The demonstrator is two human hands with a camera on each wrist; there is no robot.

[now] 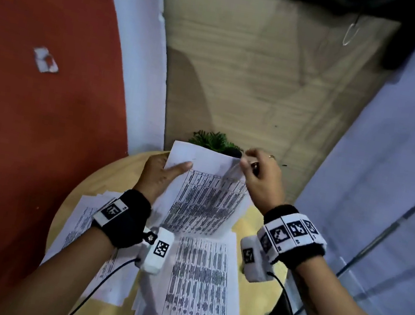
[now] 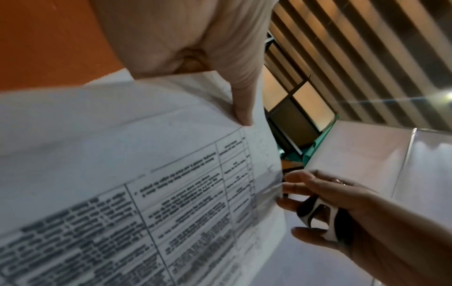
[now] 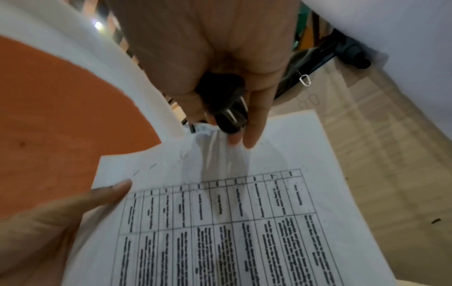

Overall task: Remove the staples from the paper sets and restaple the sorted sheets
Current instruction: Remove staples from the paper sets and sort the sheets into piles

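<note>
Round wooden counter (image 1: 254,297) carries loose sheets; above it the left hand (image 1: 156,176) grips the paper set (image 1: 202,197) by its left edge, long axis running away. The right hand (image 1: 260,177), clamped on a staple remover (image 2: 318,214), meets the far right corner.
</note>
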